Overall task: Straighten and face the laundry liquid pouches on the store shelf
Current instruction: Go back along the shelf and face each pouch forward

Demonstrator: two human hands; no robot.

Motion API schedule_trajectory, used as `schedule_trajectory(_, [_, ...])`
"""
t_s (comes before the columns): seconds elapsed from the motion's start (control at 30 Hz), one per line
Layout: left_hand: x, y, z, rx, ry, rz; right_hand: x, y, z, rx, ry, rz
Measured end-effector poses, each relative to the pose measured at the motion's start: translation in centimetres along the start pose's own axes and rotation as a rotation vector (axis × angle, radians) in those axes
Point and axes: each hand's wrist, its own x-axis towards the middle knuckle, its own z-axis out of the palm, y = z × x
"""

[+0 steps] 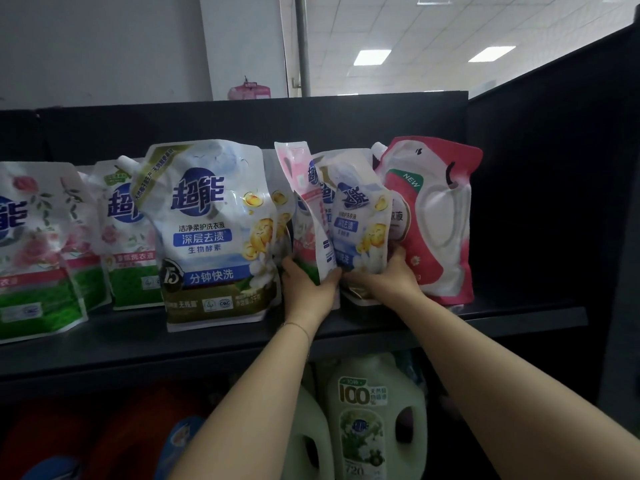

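Gripping a pink-white plastic pouch (pixel 309 216) in the left hand (pixel 308 289) and a blue-white plastic pouch (pixel 362 226) in the right hand (pixel 388 278), a turn may topple the red-white pouch (pixel 440 223) just right of the grip.

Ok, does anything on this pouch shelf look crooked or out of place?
Yes. Between the big white pouch and the red pouch, several pouches bunch and overlap. The pink-topped pouch in the left hand leans, turned sideways; the small white pouch in the right hand is crumpled.
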Motion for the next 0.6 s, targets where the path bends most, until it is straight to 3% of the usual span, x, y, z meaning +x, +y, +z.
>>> schedule_trajectory(0.33, [0.0, -0.1, 0.2, 0.034, -0.005, 0.002, 0.4, 0.4, -1.7, -0.105, -0.037, -0.024])
schedule_trajectory(0.6, [-0.2, 0.2, 0.1, 0.147, 0.049, 0.034, 3.2, -0.5, -2.7, -0.142, 0.025, 0.086])
